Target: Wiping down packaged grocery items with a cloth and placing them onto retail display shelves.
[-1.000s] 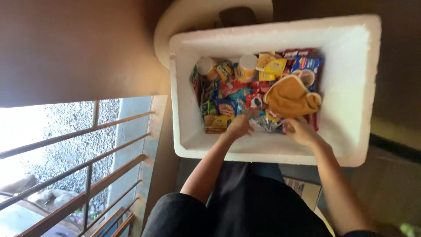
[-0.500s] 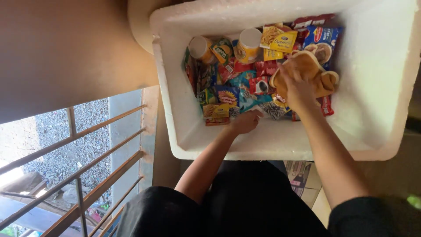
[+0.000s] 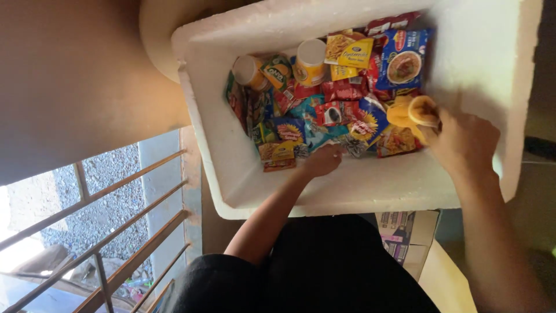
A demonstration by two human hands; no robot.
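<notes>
A crumpled yellow-orange cloth (image 3: 412, 113) is bunched in the right hand (image 3: 463, 142) at about three o'clock inside a white foam box (image 3: 231, 156), pressed near the box's right inner wall. The box is packed with colourful snack packets (image 3: 324, 104), lying flat and overlapping. The left hand (image 3: 323, 159) rests on the packets at six o'clock, near the front wall

A brown wall (image 3: 75, 75) stands above a sunlit window with metal bars (image 3: 116, 232).
</notes>
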